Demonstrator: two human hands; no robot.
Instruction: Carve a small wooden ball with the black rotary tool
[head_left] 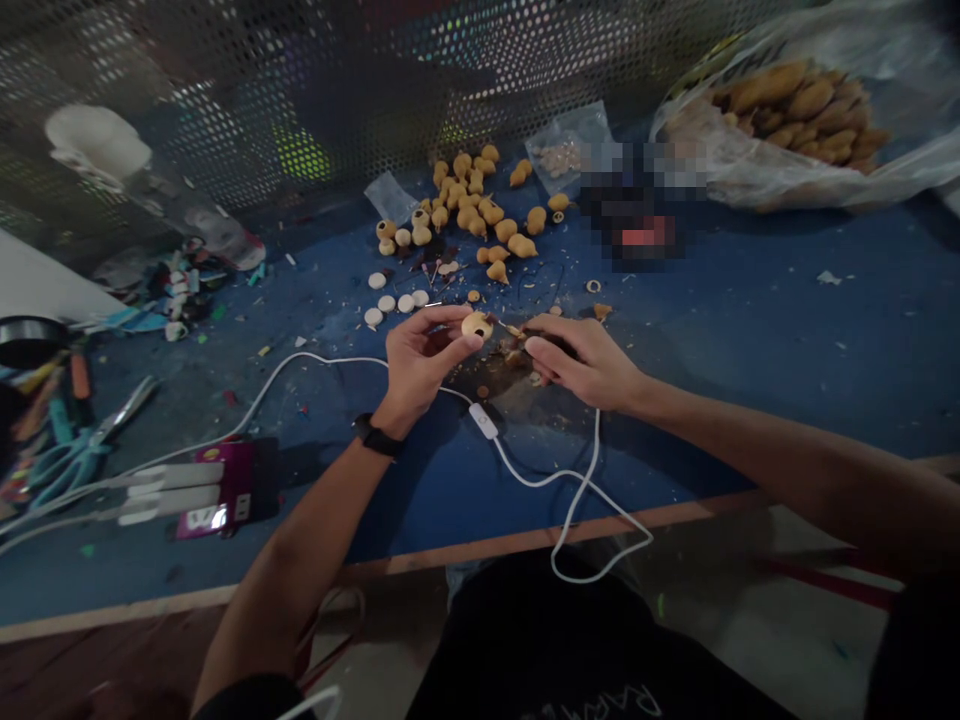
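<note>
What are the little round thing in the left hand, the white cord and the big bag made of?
The little round thing looks like dried gourd shell, maybe wood: pale tan, fairly smooth, with a dark hole. The white cord seems covered in soft plastic or rubber, because it bends in smooth loops. The big bag looks like thin, slightly shiny plastic: it's creased and partly see-through.
</note>
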